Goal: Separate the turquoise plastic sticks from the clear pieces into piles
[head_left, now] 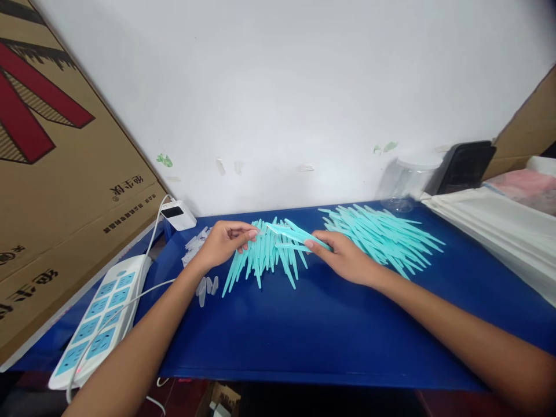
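Note:
My right hand (341, 255) is closed around several slim teal plastic sticks (291, 233), shaped like eyebrow razors, fanned out toward the left. Thumb and fingers of my left hand (230, 242) are pinched together close to the tips of those sticks. A small clear piece seems to be between them, too small to make out for sure. Below both hands lies a loose pile of teal sticks (260, 258). Small translucent caps (202, 289) lie to the left, partly hidden by my left wrist. A second, larger heap of teal sticks (382, 234) spreads out beyond my right hand.
A blue table (304, 336) stands against a white wall. On the left are a power strip (99, 318), a white device (179, 214) with a cable and a large cardboard box (65, 174). A clear jar (410, 182) and white bags (499, 217) stand on the right.

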